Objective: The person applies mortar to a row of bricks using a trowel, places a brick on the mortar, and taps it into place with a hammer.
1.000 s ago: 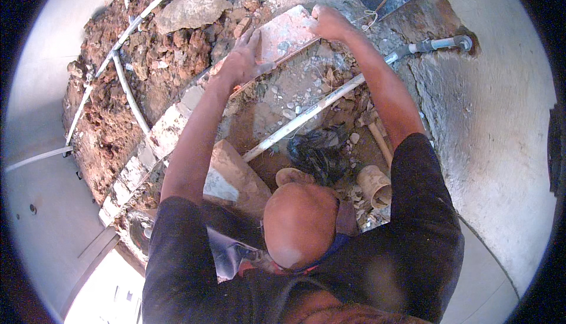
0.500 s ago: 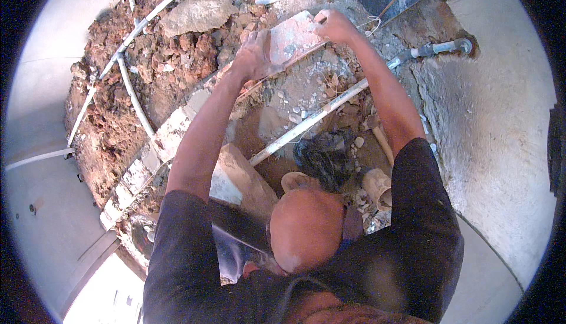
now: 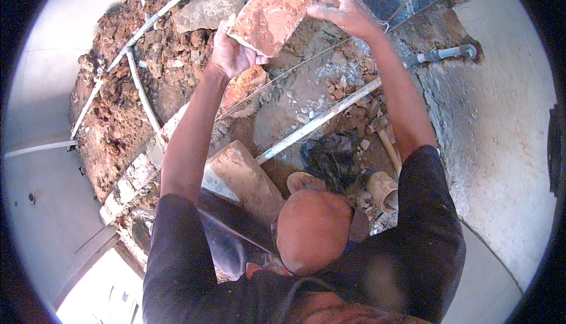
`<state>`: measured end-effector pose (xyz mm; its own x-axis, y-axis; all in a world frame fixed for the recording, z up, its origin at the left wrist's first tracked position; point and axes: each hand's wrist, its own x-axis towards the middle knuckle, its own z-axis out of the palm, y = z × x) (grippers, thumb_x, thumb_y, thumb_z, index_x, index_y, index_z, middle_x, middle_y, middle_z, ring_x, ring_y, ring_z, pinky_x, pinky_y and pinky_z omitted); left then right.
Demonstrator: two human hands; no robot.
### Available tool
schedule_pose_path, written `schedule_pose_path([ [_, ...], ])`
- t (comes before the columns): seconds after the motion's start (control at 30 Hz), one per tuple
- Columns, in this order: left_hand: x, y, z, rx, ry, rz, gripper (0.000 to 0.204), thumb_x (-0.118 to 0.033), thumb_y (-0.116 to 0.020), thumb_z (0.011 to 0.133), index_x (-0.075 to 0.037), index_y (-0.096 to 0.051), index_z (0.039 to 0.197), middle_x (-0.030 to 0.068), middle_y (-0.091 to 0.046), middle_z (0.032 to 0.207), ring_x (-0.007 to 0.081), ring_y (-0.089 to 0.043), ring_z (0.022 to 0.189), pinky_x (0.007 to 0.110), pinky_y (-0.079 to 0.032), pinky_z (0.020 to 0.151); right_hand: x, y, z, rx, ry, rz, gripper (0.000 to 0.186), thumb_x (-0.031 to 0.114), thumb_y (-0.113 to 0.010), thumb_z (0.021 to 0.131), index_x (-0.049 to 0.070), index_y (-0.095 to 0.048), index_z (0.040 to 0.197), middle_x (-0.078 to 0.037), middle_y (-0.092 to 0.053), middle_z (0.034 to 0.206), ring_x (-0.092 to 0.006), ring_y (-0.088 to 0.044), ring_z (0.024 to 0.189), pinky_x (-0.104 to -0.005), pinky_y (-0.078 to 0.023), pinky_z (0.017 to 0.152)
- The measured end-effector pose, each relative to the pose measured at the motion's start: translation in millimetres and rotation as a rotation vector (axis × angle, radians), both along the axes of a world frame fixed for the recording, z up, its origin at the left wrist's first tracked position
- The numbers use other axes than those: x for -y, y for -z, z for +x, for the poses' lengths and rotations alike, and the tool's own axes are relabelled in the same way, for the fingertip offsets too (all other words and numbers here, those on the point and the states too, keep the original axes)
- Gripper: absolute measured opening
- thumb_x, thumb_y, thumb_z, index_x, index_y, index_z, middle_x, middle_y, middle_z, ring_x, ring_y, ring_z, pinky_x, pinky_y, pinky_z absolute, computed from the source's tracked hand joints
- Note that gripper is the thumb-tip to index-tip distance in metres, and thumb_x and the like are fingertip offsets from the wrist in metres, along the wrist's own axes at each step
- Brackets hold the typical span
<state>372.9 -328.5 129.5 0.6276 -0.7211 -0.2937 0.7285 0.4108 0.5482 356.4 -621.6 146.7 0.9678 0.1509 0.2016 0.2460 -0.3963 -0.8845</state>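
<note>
A reddish brick (image 3: 274, 14) is raised and tilted above a low course of masonry, its broad, rough face showing. My left hand (image 3: 233, 53) grips its lower left end, thumb on the side edge and fingers curled round the bottom. At the other end, my right hand (image 3: 348, 14) holds the right edge between thumb and fingers; part of that grip is hidden. Below the brick, an orange brick surface (image 3: 244, 85) shows in the course. A thin taut string (image 3: 295, 71) runs along it.
A white pipe (image 3: 324, 117) crosses the trench diagonally to a grey elbow fitting (image 3: 469, 51). Thinner white pipes (image 3: 138, 85) lie over rubble at left, near a large stone (image 3: 209, 8). Closer in are a stone block (image 3: 244, 176), black plastic (image 3: 330, 156) and a short pipe piece (image 3: 383, 191).
The brick was lying on the course with both hands on it. Now it is lifted off and turned up, and the spot beneath is exposed. My left hand has shifted under its end.
</note>
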Motion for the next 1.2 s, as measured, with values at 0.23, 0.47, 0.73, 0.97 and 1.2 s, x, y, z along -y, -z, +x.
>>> schedule_pose_path([
  [0.23, -2.3, 14.2, 1.7, -0.002, 0.224, 0.192, 0.07, -0.062, -0.033, 0.092, -0.012, -0.038, 0.142, 0.016, -0.053, 0.133, 0.0378, -0.058, 0.112, 0.059, -0.053, 0.083, -10.1, 5.2, 8.0, -0.496, 0.161, -0.049, 0.05, 0.049, -0.067, 0.082, 0.004, -0.07, 0.103, -0.008, -0.067, 0.085, -0.0135, -0.062, 0.077, -0.0302, -0.05, 0.068],
  [0.47, 37.8, 32.5, -3.4, -0.041, -0.015, 0.604, 0.06, -0.055, -0.028, 0.098, -0.013, -0.046, 0.137, 0.0112, -0.055, 0.131, 0.0325, -0.06, 0.111, 0.062, -0.051, 0.083, 12.8, 76.0, -2.6, -0.11, 0.251, -0.553, 0.05, 0.048, -0.064, 0.083, 0.003, -0.069, 0.104, -0.018, -0.069, 0.088, -0.0327, -0.067, 0.084, -0.0437, -0.051, 0.075],
  [0.73, 57.1, 78.8, 18.4, 0.474, -0.105, 1.083, 0.063, -0.059, -0.036, 0.095, -0.003, -0.061, 0.113, 0.0217, -0.065, 0.101, 0.0334, -0.067, 0.087, 0.053, -0.054, 0.077, 44.4, 139.5, 25.8, -0.203, 0.297, -0.776, 0.061, 0.056, -0.061, 0.078, -0.002, -0.07, 0.096, -0.026, -0.067, 0.095, -0.0412, -0.066, 0.091, -0.0474, -0.051, 0.081],
  [0.97, 52.1, 102.8, 15.6, 0.914, -0.104, 1.416, 0.069, -0.057, -0.033, 0.096, 0.003, -0.064, 0.106, 0.0329, -0.062, 0.107, 0.0455, -0.059, 0.105, 0.048, -0.044, 0.094, 35.6, 141.5, 16.6, -0.117, 0.306, -0.891, 0.039, 0.044, -0.054, 0.089, 0.01, -0.072, 0.094, -0.021, -0.069, 0.09, -0.0378, -0.066, 0.086, -0.0489, -0.052, 0.076],
  [1.2, 49.6, 109.3, 14.9, 1.083, 0.075, 1.541, 0.063, -0.054, -0.039, 0.095, 0.002, -0.064, 0.109, 0.0326, -0.061, 0.107, 0.0434, -0.059, 0.108, 0.048, -0.047, 0.092, 10.1, 104.2, 5.0, -0.315, 0.379, -0.76, 0.057, 0.053, -0.064, 0.079, -0.002, -0.071, 0.093, -0.024, -0.068, 0.098, -0.0407, -0.064, 0.096, -0.0457, -0.051, 0.086],
])
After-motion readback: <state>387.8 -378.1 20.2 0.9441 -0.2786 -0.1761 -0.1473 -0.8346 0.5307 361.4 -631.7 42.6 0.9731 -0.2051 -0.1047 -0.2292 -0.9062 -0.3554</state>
